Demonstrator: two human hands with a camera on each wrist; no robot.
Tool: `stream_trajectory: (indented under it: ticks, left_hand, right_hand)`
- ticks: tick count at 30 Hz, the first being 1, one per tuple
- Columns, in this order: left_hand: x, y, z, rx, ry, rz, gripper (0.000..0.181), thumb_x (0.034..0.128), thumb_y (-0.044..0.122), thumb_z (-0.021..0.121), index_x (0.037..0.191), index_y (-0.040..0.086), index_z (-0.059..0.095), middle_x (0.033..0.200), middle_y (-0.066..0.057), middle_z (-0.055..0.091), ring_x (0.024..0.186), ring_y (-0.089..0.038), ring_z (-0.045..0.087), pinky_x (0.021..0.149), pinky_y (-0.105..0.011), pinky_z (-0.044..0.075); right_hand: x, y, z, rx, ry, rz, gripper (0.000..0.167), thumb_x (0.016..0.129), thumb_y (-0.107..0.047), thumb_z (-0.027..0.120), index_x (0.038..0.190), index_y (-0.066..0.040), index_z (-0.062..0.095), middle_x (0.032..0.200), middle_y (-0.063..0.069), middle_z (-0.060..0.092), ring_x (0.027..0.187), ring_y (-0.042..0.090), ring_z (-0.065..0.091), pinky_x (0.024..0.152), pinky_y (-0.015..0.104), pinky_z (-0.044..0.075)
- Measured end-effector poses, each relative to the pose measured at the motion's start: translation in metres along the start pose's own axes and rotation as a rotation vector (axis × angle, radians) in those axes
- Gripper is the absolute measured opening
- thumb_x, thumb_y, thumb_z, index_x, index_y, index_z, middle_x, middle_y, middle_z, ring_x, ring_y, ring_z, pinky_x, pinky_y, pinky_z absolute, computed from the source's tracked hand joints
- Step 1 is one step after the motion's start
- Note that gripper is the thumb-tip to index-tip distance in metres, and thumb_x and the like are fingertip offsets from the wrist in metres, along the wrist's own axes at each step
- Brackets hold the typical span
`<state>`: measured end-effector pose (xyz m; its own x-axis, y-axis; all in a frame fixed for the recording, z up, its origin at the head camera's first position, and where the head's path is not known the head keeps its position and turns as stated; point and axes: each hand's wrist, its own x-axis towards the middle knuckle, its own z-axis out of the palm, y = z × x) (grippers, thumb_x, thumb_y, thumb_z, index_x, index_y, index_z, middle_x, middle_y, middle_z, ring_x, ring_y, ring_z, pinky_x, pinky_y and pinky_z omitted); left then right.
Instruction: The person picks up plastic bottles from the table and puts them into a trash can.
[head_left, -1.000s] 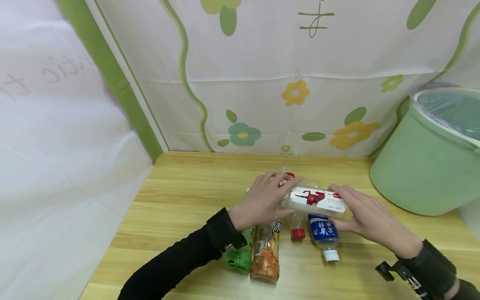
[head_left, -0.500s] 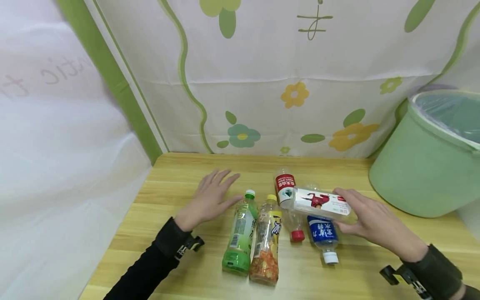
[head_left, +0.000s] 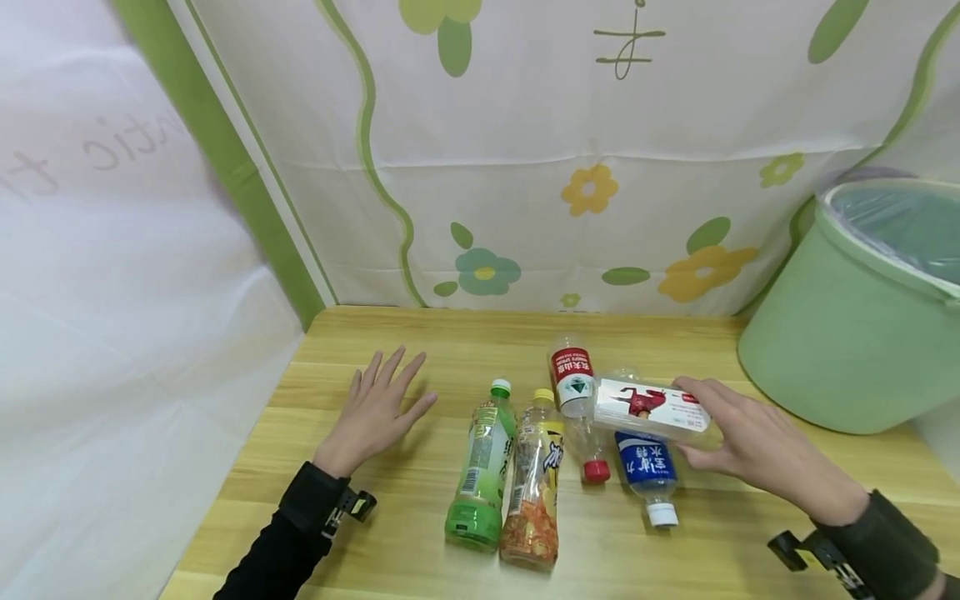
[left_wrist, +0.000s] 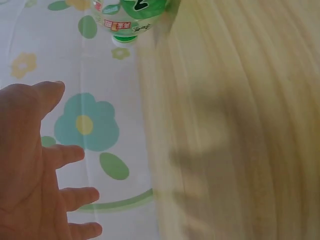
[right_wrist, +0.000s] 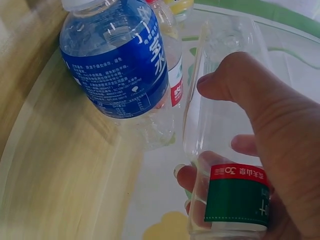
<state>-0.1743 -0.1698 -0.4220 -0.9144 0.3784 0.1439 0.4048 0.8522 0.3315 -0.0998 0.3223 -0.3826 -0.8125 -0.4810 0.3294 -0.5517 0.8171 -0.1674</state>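
Observation:
My right hand (head_left: 765,442) grips one end of a clear bottle with a white label (head_left: 651,406), lying sideways above the other bottles; in the right wrist view its green and red label (right_wrist: 237,195) shows between the fingers. Under it lie a blue-labelled bottle (head_left: 645,460) with a white cap and a red-labelled bottle (head_left: 572,375); a red cap (head_left: 596,472) pokes out between them. My left hand (head_left: 371,417), fingers spread and holding nothing, is left of a green bottle (head_left: 482,471). Beside that lies a yellow-capped bottle (head_left: 534,492).
A light green bin (head_left: 847,325) with a clear liner stands at the right rear of the wooden table (head_left: 360,342). Behind the table hangs a white cloth (head_left: 495,192) with flower prints, and another white sheet (head_left: 135,350) covers the left side.
The left hand has let go of the white-labelled bottle and moved left, past the green bottle. The right hand keeps its grip, and that bottle has shifted slightly right.

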Motion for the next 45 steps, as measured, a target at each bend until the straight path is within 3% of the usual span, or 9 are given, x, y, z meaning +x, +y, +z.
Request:
stream_trajectory:
  ticks: [4, 15, 22, 26, 33, 38, 41, 43, 45]
  left_hand:
    - [-0.001, -0.001, 0.003, 0.007, 0.001, -0.015, 0.075, 0.1033, 0.059, 0.047, 0.162, 0.017, 0.029, 0.165, -0.022, 0.018, 0.148, -0.051, 0.006, 0.111, -0.074, 0.006]
    - [-0.003, -0.003, 0.007, 0.002, -0.024, -0.041, 0.076, 0.1027, 0.060, 0.047, 0.163, 0.019, 0.027, 0.166, -0.021, 0.013, 0.149, -0.050, 0.001, 0.111, -0.073, 0.001]
    - [-0.002, -0.003, 0.009, 0.009, -0.035, -0.056, 0.076, 0.1022, 0.063, 0.045, 0.163, 0.021, 0.026, 0.166, -0.020, 0.013, 0.149, -0.049, 0.000, 0.111, -0.074, 0.000]
    - [-0.002, -0.003, 0.009, 0.020, -0.043, -0.063, 0.077, 0.1019, 0.063, 0.045, 0.163, 0.021, 0.027, 0.166, -0.020, 0.013, 0.149, -0.049, 0.000, 0.111, -0.075, 0.003]
    - [-0.002, -0.003, 0.009, 0.020, -0.042, -0.062, 0.076, 0.1020, 0.061, 0.048, 0.163, 0.020, 0.029, 0.166, -0.020, 0.015, 0.148, -0.050, 0.003, 0.110, -0.076, 0.005]
    - [-0.002, -0.003, 0.009, 0.022, -0.038, -0.063, 0.076, 0.1020, 0.061, 0.048, 0.163, 0.019, 0.029, 0.166, -0.020, 0.016, 0.148, -0.050, 0.004, 0.110, -0.076, 0.006]
    - [-0.003, -0.003, 0.009, 0.023, -0.035, -0.064, 0.076, 0.1019, 0.061, 0.048, 0.162, 0.019, 0.030, 0.165, -0.020, 0.016, 0.148, -0.051, 0.005, 0.110, -0.076, 0.006]
    - [-0.003, -0.003, 0.009, 0.026, -0.034, -0.063, 0.076, 0.1018, 0.061, 0.048, 0.162, 0.019, 0.030, 0.165, -0.020, 0.017, 0.148, -0.051, 0.006, 0.110, -0.076, 0.006]
    - [-0.003, -0.003, 0.009, 0.029, -0.034, -0.063, 0.076, 0.1016, 0.062, 0.048, 0.162, 0.020, 0.030, 0.165, -0.020, 0.017, 0.148, -0.051, 0.007, 0.110, -0.076, 0.006]
  right_hand:
    - [0.000, 0.000, -0.003, -0.001, -0.008, 0.016, 0.086, 0.065, -0.023, 0.096, 0.138, -0.002, 0.053, 0.116, 0.021, 0.066, 0.083, 0.027, 0.066, 0.053, 0.034, 0.051]
    - [0.000, 0.001, -0.010, -0.008, -0.057, 0.068, 0.084, 0.070, -0.028, 0.094, 0.139, -0.004, 0.052, 0.120, 0.024, 0.064, 0.074, 0.020, 0.059, 0.046, 0.024, 0.038]
    - [0.002, 0.003, -0.021, -0.032, -0.008, 0.053, 0.084, 0.067, -0.024, 0.094, 0.137, -0.006, 0.052, 0.114, 0.021, 0.065, 0.061, 0.009, 0.046, 0.043, 0.022, 0.031]
    - [0.005, 0.009, -0.036, -0.055, 0.031, 0.028, 0.085, 0.064, -0.023, 0.095, 0.136, -0.007, 0.052, 0.108, 0.017, 0.067, 0.060, 0.008, 0.045, 0.043, 0.023, 0.032]
    - [0.015, 0.021, -0.077, -0.149, 0.085, 0.024, 0.089, 0.059, -0.025, 0.095, 0.133, -0.002, 0.053, 0.109, 0.023, 0.066, 0.071, 0.029, 0.064, 0.043, 0.039, 0.045]
    - [0.021, 0.027, -0.109, -0.210, 0.123, 0.038, 0.090, 0.054, -0.023, 0.096, 0.130, 0.001, 0.055, 0.105, 0.023, 0.067, 0.068, 0.028, 0.060, 0.045, 0.041, 0.044]
    - [0.026, 0.033, -0.125, -0.219, 0.193, -0.009, 0.091, 0.066, -0.051, 0.091, 0.127, 0.007, 0.056, 0.099, 0.023, 0.066, 0.066, 0.025, 0.057, 0.047, 0.030, 0.042]
    - [0.028, 0.038, -0.134, -0.209, 0.233, -0.034, 0.096, 0.074, -0.070, 0.075, 0.125, 0.010, 0.056, 0.094, 0.023, 0.064, 0.067, 0.023, 0.054, 0.049, 0.021, 0.039]
    - [0.030, 0.043, -0.143, -0.198, 0.261, -0.025, 0.101, 0.078, -0.077, 0.062, 0.124, 0.013, 0.055, 0.092, 0.023, 0.061, 0.067, 0.024, 0.051, 0.049, 0.013, 0.035]
